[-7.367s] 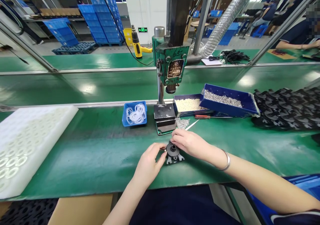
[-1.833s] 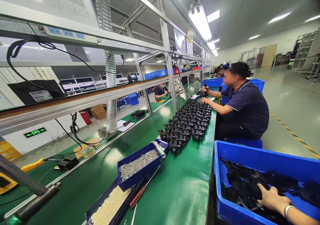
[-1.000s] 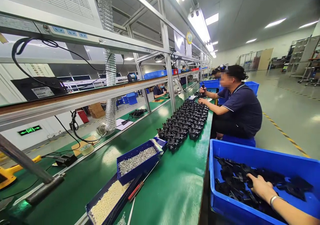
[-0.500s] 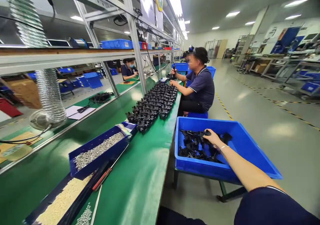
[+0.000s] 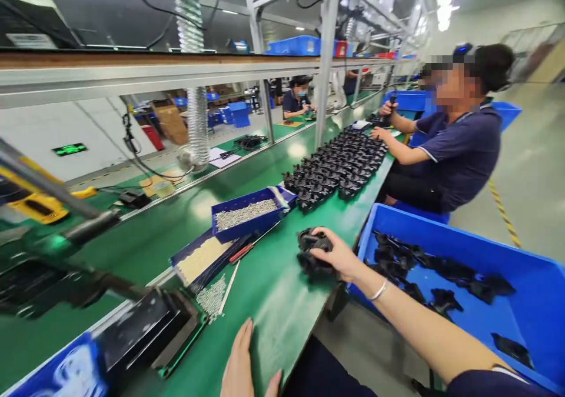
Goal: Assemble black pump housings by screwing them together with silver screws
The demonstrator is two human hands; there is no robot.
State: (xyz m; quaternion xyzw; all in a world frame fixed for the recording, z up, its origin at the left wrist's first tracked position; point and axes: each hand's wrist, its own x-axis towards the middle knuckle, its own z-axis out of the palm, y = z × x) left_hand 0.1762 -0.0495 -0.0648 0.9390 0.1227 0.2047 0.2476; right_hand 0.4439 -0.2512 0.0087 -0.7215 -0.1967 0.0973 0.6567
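A black moulded plastic part (image 5: 312,250) is gripped in my right hand (image 5: 339,254), over the right edge of the green bench (image 5: 282,303). Its lower side is blurred, so I cannot tell whether it touches the surface. My left hand (image 5: 242,362) shows at the bottom edge, fingers stretched out and thumb apart, with nothing in it. To the right of my right arm stands a blue bin (image 5: 525,279) with several similar black parts (image 5: 450,270) inside. Rows of black assemblies (image 5: 339,162) cover the bench farther ahead.
Blue trays of silver screws (image 5: 245,213) and cream-coloured pieces (image 5: 203,259) sit left of centre. A red-handled screwdriver (image 5: 241,253) lies beside them, near loose small metal pieces (image 5: 212,296). A dark machine fixture (image 5: 150,326) fills the lower left. A co-worker (image 5: 459,144) sits ahead on the right.
My right hand has come out of the blue bin and moved left over the bench with a black plastic part. My left hand has entered the view, and the view has turned left.
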